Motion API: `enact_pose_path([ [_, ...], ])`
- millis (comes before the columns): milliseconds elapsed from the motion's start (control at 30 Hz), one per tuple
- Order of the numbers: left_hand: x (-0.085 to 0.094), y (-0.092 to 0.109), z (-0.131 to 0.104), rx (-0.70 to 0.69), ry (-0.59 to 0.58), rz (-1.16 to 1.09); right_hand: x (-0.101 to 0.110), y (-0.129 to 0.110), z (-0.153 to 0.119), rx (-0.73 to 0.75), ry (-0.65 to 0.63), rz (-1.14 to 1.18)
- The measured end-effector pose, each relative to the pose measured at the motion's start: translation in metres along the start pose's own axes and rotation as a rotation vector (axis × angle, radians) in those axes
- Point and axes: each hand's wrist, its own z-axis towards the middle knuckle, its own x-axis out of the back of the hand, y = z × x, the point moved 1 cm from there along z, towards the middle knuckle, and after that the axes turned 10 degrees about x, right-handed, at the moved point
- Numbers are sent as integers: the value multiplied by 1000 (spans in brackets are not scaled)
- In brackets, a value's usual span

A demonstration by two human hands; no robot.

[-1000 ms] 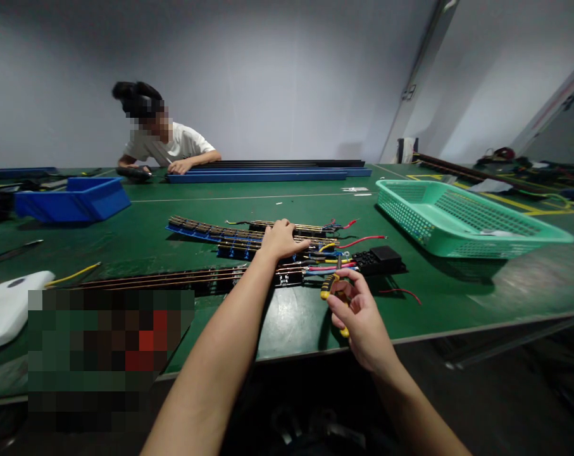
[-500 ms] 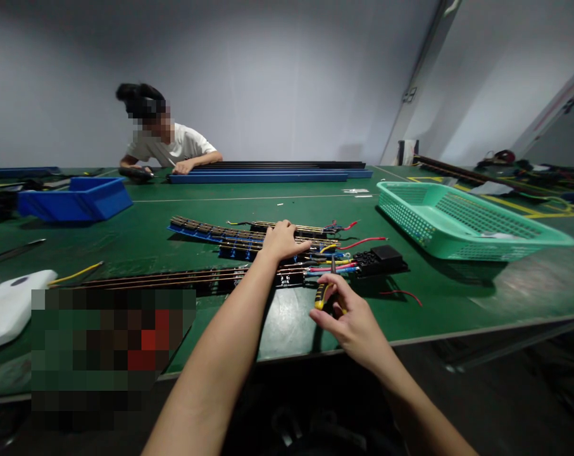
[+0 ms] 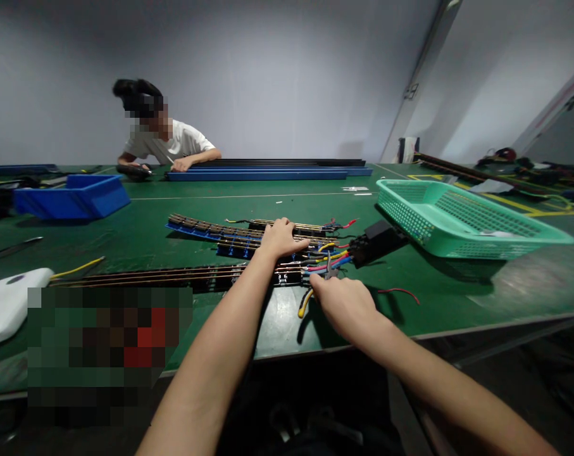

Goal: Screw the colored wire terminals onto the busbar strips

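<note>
Palm down, with the thumb stretched out, my left hand (image 3: 278, 239) lies across several strips carrying copper-coloured rods, among them a blue strip (image 3: 196, 230). Its fingertips rest at the far strip. My right hand (image 3: 348, 303) is wrapped round pliers (image 3: 305, 305) with yellow-and-black handles; their jaws are at the coloured wires (image 3: 322, 268), but whether they grip one I cannot tell. These wires run from the end of a long black strip (image 3: 173, 278) with copper rods to a black block (image 3: 379, 242), which sits tilted beside the basket.
A green mesh basket (image 3: 486, 240) stands at the right. To the left are a blue bin (image 3: 75, 197) and a white device (image 3: 16, 304). Across the table, a co-worker (image 3: 170, 149) leans beside long blue bars (image 3: 268, 175). A loose red wire (image 3: 400, 292) lies near the front edge.
My right hand has turned over and brought the pliers onto the wires. The black block has swung away toward the basket and now tilts. My left hand stays on the strips.
</note>
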Motion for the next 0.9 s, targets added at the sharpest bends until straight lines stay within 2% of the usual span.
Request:
enact_pose_path([
  [67,0,0,0,-1,5,7,-1,7,3,18,18,-7],
  [133,1,0,-1,-2,11,8,-8,13,5,59,108,187],
  [200,1,0,-2,-5,16,4,-16,17,6,67,215,581],
  [333,2,1,-2,-11,10,4,-25,16,2,-11,398,1398],
  [467,4,1,-4,-5,4,-3,-24,12,-4,-167,590,1879],
  [533,5,1,-5,-4,2,-6,-25,11,-4,-188,637,1986],
  [733,5,2,-5,-2,-6,-9,-30,9,0,-104,773,2066],
  [833,5,2,-4,-2,4,-13,-31,7,-3,-156,744,2054],
  [900,5,2,-4,-6,5,-14,-31,4,-11,-186,662,1941],
])
